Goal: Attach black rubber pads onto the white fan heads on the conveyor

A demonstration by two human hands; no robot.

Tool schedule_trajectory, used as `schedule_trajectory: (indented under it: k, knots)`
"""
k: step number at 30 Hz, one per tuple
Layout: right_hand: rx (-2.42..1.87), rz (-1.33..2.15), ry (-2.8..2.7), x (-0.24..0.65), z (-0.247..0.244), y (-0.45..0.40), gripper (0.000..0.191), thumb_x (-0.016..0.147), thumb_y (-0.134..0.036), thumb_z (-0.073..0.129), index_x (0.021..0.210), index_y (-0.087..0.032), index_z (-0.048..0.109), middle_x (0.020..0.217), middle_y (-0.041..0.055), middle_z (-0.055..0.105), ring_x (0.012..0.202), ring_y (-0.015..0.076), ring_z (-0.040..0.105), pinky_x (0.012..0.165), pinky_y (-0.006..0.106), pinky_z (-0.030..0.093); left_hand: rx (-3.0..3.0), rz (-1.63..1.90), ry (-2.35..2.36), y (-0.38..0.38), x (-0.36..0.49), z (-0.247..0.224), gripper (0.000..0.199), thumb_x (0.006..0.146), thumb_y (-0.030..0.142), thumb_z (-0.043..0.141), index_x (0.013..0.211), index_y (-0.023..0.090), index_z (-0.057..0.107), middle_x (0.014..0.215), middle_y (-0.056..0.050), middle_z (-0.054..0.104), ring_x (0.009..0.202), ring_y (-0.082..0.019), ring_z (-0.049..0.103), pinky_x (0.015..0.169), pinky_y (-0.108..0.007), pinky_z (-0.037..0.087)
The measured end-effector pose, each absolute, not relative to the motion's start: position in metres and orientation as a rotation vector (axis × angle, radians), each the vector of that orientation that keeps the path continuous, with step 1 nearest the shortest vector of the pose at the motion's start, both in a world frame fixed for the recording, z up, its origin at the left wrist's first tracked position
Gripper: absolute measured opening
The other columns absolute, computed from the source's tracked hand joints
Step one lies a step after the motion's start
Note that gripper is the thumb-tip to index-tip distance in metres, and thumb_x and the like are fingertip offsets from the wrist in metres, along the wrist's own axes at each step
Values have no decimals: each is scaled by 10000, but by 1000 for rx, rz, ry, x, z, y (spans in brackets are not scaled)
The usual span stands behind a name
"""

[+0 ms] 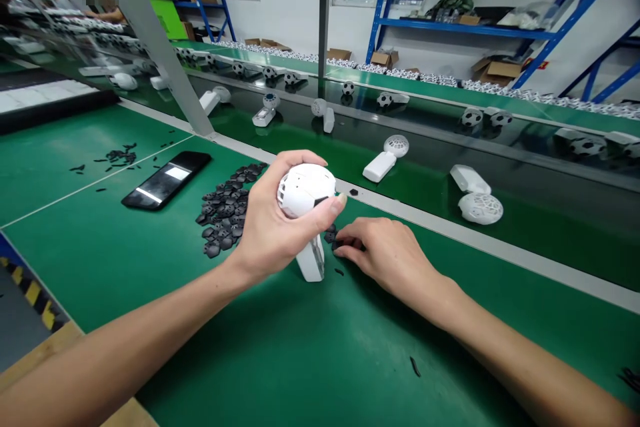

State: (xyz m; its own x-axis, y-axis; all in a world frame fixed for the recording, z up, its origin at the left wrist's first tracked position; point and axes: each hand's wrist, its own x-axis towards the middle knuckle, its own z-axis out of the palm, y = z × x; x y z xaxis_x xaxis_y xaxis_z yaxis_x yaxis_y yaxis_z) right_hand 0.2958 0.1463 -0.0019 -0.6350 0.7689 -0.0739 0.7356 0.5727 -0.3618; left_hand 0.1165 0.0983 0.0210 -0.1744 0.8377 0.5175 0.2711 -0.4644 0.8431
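Observation:
My left hand (267, 230) is wrapped round the ball-shaped head of a white handheld fan (304, 185). A black patch shows on the ball near my thumb. Its white handle (311, 261) points down toward the green worktop. Just right of it, my right hand (387, 250) is low over the worktop, thumb and fingers pinched at a small black pentagon piece (335, 245) beside a few others. A large pile of black pentagon pieces (225, 213) lies left of the fan, partly hidden by my left hand.
A black phone (167, 180) and scattered thin black bits (120, 155) lie at left. Beyond the pale rail (440, 225), white fans (386, 159) rest on a green conveyor (345, 147). A grey post (155, 47) stands at left. Another person (107, 15) sits far left.

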Motion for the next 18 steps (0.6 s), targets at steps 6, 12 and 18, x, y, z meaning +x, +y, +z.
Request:
schedule_trajectory:
  k: [6, 12, 18]
  knots:
    - [-1208, 606, -2614, 297, -15, 152, 92, 938, -169, 825, 923, -252, 789, 902, -30, 809, 817, 213, 733, 623, 301, 375, 1616, 1696, 1222, 105, 110, 15, 400, 853, 362, 873, 1112, 197, 616, 895, -14, 692, 608, -160, 699, 517, -239, 584]
    - [-307, -45, -2239, 323, -7, 152, 96, 980, -79, 768, 972, -168, 732, 936, 34, 827, 786, 166, 773, 657, 284, 533, 1720, 1752, 1323, 107, 105, 15, 350, 860, 377, 856, 1056, 192, 633, 916, -25, 688, 652, -159, 691, 539, -247, 557]
    - [-52, -355, -2295, 344, 30, 137, 97, 1000, -84, 731, 1014, -169, 775, 1059, 72, 848, 930, 225, 821, 776, 323, 652, 1844, 1762, 1374, 106, 100, 15, 295, 908, 386, 805, 1051, 190, 637, 1003, -47, 693, 722, -165, 694, 556, -262, 522]
